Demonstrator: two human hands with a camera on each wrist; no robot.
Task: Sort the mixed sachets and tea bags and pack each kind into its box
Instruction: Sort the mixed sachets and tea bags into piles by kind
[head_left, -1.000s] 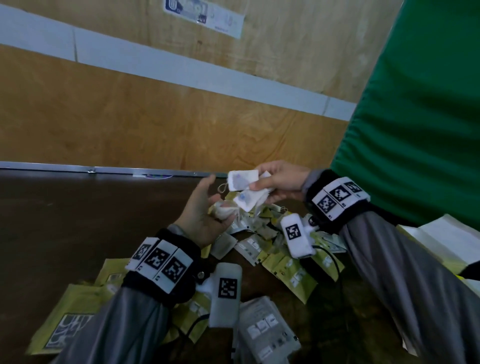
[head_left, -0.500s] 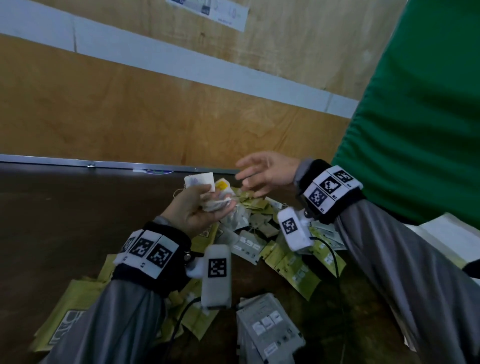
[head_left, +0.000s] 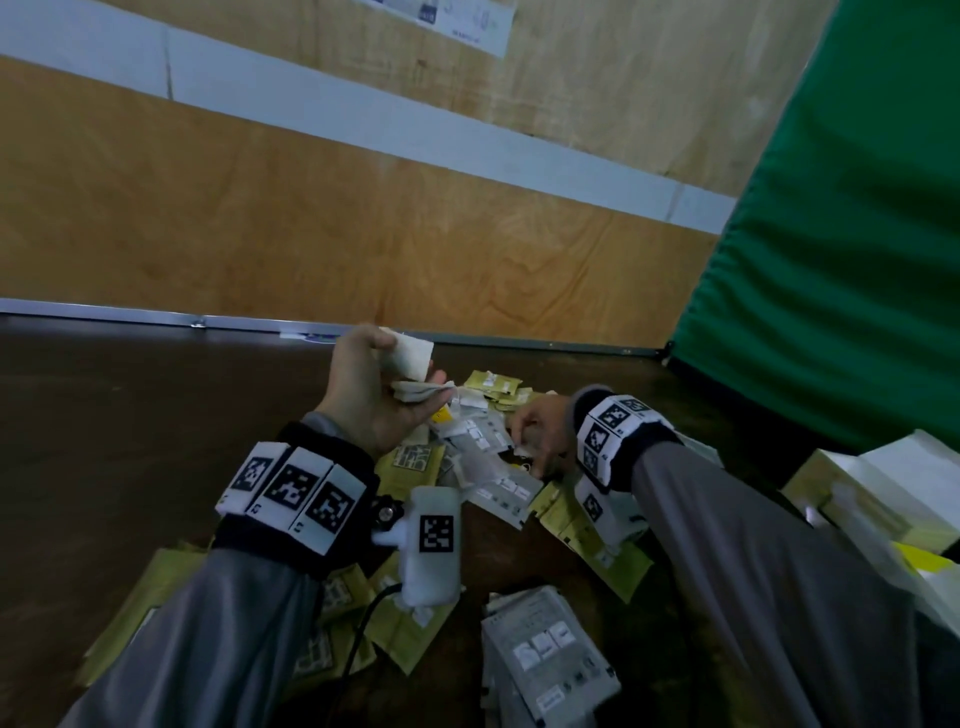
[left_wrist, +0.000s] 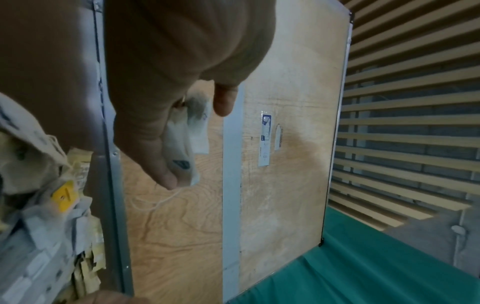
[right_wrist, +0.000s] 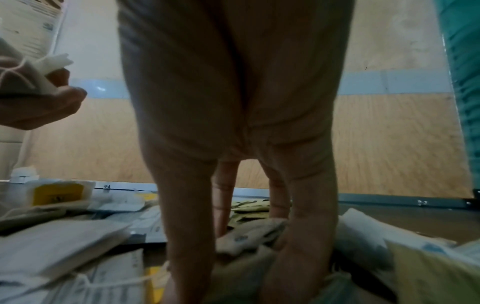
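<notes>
My left hand (head_left: 408, 375) is raised above the pile and grips a small bunch of white tea bags (head_left: 413, 353). In the left wrist view the tea bags (left_wrist: 188, 142) sit between thumb and fingers, with a string dangling below. My right hand (head_left: 527, 449) reaches down into the mixed heap on the dark table (head_left: 130, 415). In the right wrist view its thumb and fingers (right_wrist: 306, 216) point down and close from both sides on a tea bag (right_wrist: 249, 234). Grey sachets (head_left: 493, 467) and yellow-green sachets (head_left: 493, 383) lie mixed under both hands.
A stack of grey sachets (head_left: 545, 649) lies near the front. Yellow-green sachets (head_left: 150, 603) spread at the lower left. Pale boxes (head_left: 857, 483) stand at the right edge under a green cloth (head_left: 831, 234). A plywood wall (head_left: 311, 208) closes the table's far side.
My right hand passed tea bags to the left hand, drew away empty, then dropped into the pile. The left hand closed on the bunch and lifted it.
</notes>
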